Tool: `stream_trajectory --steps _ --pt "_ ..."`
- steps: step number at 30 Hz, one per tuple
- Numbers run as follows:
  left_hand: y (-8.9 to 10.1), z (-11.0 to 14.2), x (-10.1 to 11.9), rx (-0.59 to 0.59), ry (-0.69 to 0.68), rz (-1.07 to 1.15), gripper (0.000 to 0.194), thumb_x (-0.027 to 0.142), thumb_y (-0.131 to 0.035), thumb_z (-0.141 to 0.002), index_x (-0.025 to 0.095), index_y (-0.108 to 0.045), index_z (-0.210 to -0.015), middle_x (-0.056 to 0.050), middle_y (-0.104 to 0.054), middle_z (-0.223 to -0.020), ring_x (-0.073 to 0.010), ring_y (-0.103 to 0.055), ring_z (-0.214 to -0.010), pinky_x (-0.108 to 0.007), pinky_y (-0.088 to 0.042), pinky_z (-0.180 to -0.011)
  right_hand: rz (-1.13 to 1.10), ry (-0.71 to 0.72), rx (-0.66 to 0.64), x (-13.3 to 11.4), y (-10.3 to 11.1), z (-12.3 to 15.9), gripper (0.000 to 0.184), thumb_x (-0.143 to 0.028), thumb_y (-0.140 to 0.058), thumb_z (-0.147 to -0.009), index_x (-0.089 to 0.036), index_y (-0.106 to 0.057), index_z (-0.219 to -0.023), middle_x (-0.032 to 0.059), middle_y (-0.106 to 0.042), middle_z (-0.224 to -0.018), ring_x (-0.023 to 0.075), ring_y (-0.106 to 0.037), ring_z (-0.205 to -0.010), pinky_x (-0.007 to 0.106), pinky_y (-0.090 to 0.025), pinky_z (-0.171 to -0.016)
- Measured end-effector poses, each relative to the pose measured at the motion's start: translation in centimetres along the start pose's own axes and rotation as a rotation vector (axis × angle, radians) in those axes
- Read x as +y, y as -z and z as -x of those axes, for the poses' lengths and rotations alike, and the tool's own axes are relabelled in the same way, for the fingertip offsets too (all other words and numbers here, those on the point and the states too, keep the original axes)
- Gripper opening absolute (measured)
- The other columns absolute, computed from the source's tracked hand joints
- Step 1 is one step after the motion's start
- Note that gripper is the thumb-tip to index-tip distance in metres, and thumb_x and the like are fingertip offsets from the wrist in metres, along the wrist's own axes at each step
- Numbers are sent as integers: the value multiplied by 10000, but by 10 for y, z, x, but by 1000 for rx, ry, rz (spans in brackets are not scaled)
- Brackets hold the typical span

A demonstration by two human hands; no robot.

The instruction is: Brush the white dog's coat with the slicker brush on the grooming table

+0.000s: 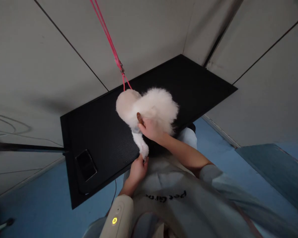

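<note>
Black textured bench supports a fluffy white animal, one leg reaching toward the person. The right hand has fingers wrapped around a brown-handled tool, best kept light; the left hand pinches the paw, ideally gently.

Fluffy white animal on the black, rectangular, textured tabletop, near its middle. Flat black rectangular phone on the tabletop, left of the animal. Thin pink looped cord above, reaching down to the animal. Flat grey wall behind the tabletop; smooth blue floor below.
</note>
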State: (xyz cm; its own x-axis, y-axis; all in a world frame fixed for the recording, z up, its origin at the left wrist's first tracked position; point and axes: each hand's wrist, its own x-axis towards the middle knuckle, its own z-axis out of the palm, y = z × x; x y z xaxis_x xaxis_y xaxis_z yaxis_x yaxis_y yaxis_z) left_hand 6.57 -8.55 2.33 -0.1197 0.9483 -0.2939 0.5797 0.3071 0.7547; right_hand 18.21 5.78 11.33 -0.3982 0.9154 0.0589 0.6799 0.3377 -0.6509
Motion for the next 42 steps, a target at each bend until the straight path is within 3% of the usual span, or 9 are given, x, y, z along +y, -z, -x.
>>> stream_trajectory --steps 4,8,15,22,29,33,36,40,42 --pt "-2 -2 -5 -82 -14 250 302 452 -609 -808 155 -571 -765 -28 -591 -659 -156 -520 -613 -249 -359 -589 30 77 -58 4 1 3 282 -405 -559 -868 -138 -648 -836 51 -649 -717 151 -557 -681 259 -378 -662" --pt "1 -5 -14 -415 145 701 504 657 -625 -730 164 -522 -747 86 -355 -428 -71 -269 -378 -199 -221 -401 -81 -17 93 20 -3 15 258 -354 -532 -880 -131 -657 -846 58 -652 -732 163 -574 -715 270 -405 -703" --pt "8 0 -28 -882 252 1440 409 528 -664 -782 214 -415 -700 128 -175 -392 -53 -54 -326 -146 -185 -289 -560 -149 112 44 -27 32 295 -330 -484 -881 -172 -642 -688 34 -661 -717 170 -593 -802 273 -453 -753" --pt "-1 7 -56 -652 398 1487 521 650 -579 -789 224 -347 -598 143 -8 -347 -27 15 -274 -157 -90 -245 -856 -343 74 61 -57 43 264 -374 -497 -857 -185 -584 -694 22 -611 -670 166 -564 -715 283 -453 -701" --pt "1 0 -51 -665 456 1339 622 750 -448 -789 232 -196 -554 150 133 -345 -21 133 -272 -182 21 -246 -1006 -300 227 61 -70 54 304 -451 -520 -819 -190 -533 -663 1 -551 -685 156 -525 -717 301 -439 -736" --pt "5 0 -49 -660 529 1386 601 707 -449 -817 234 -211 -533 141 126 -338 -20 109 -265 -176 -12 -237 -1171 -232 161 63 -75 54 283 -466 -567 -788 -189 -569 -731 1 -564 -718 153 -517 -714 294 -433 -719" --pt "5 1 -51 -583 517 1401 570 684 -391 -859 231 -270 -536 132 85 -326 -28 65 -270 -174 -69 -245 -1254 -358 337 65 -84 54 304 -491 -604 -753 -197 -546 -703 -7 -551 -704 148 -508 -711 289 -431 -717" --pt "1 3 -51 -448 473 1366 593 715 -359 -853 232 -246 -527 136 145 -345 -30 119 -281 -191 -29 -252 -1461 -322 183 62 -98 58 314 -501 -626 -741 -197 -550 -734 -7 -562 -720 141 -522 -709 283 -438 -717" --pt "-2 4 -51 -356 430 1351 608 727 -369 -842 229 -229 -524 140 184 -360 -26 159 -295 -197 -9 -259 -1482 -380 270 61 -103 58 326 -503 -649 -715 -198 -535 -717 -15 -550 -704 133 -517 -694 274 -438 -707"
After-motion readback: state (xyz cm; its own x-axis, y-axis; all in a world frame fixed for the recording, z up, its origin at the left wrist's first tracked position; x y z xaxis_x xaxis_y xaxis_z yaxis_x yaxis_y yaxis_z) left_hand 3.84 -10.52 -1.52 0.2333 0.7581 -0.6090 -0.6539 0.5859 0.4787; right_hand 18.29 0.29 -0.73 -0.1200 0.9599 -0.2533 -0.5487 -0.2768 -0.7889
